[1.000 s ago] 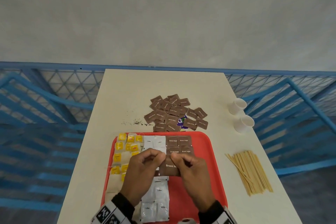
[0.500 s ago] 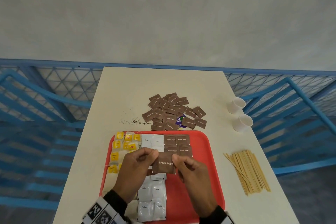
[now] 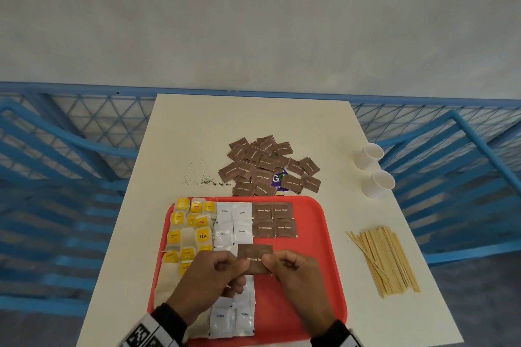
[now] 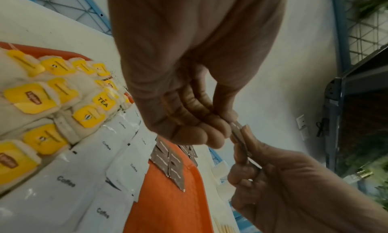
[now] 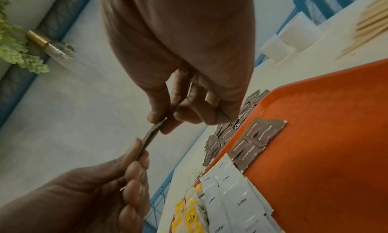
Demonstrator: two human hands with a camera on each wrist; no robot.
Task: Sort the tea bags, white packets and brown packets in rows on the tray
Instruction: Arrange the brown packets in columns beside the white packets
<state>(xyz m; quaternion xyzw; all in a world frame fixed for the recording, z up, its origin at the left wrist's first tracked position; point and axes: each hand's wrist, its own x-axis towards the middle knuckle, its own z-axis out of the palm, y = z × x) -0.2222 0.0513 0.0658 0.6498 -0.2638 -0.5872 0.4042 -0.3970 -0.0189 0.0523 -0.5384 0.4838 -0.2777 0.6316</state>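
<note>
Brown sugar packet (image 3: 255, 258), pinched at its near corners by left hand (image 3: 210, 280) and right hand (image 3: 296, 276), had dropped slightly toward the red tray (image 3: 315, 262), hovering below four laid brown packets (image 3: 274, 219); placement in the third row appeared imminent

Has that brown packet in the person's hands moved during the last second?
No, barely: the held brown packet still hovers just on the near side of the laid brown packets on the red tray.
</note>
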